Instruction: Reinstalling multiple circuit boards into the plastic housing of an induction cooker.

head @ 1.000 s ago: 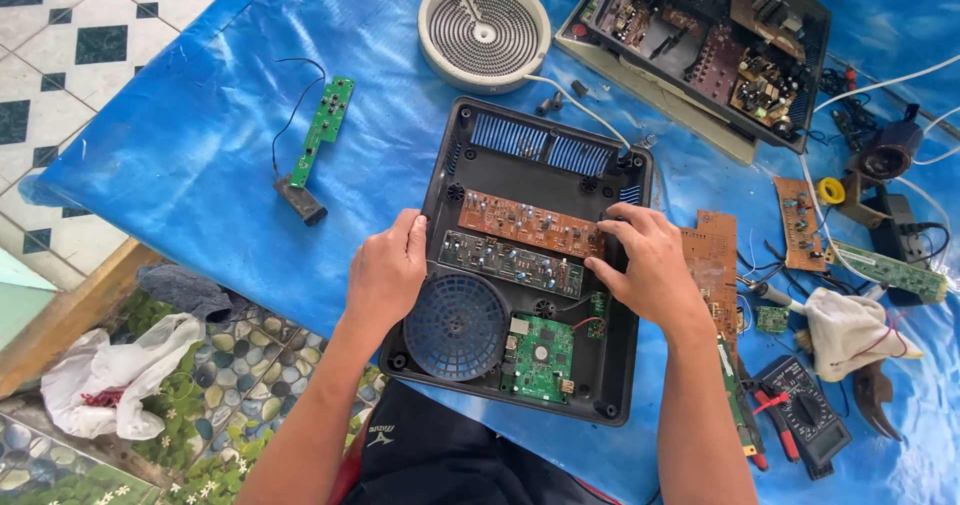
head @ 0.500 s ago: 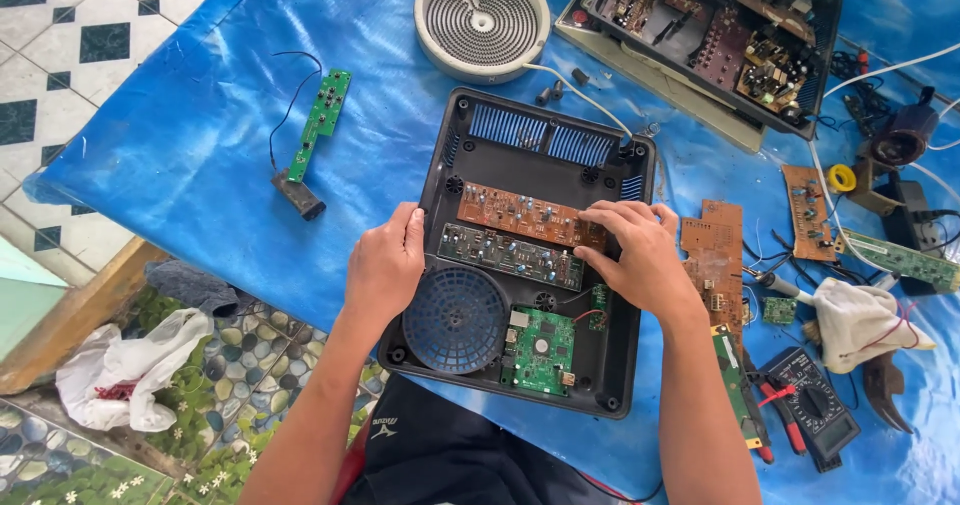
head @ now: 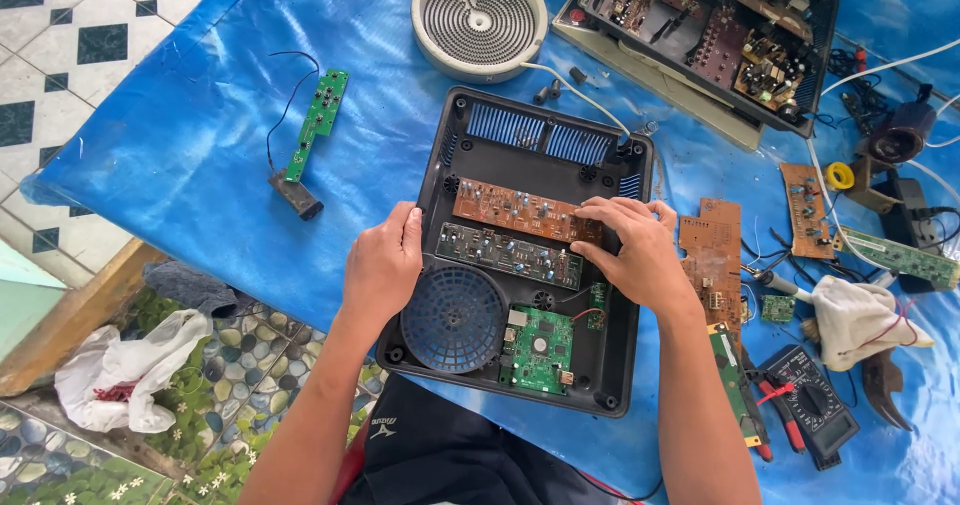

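Over a worktop (head: 180, 155) draped in blue plastic sheet, we steady an opened black appliance housing (head: 530, 255) with both hands. Our left hand (head: 382, 265) rests on the housing's left wall, fingers curled loosely over the rim and gripping nothing else; our right hand (head: 632, 250) lies on the right end of the upper brown circuit board (head: 520, 210), fingertips pressing its edge, though we cannot tell whether the board is pinched or merely touched. To do this well, in our judgement, we keep the left hand braced so the shell does not slide, and we work the board by its edges, level, away from the soldered parts. Inside the housing sit that brown board, a darker board (head: 505, 255) just below it, a round blue fan grille (head: 453, 318) at lower left and a green board (head: 540, 350) beside the grille. A second opened chassis (head: 715, 30) at upper right holds several more boards. A round heating coil (head: 478, 20) lies behind, and a multimeter (head: 815, 405) near our right forearm.
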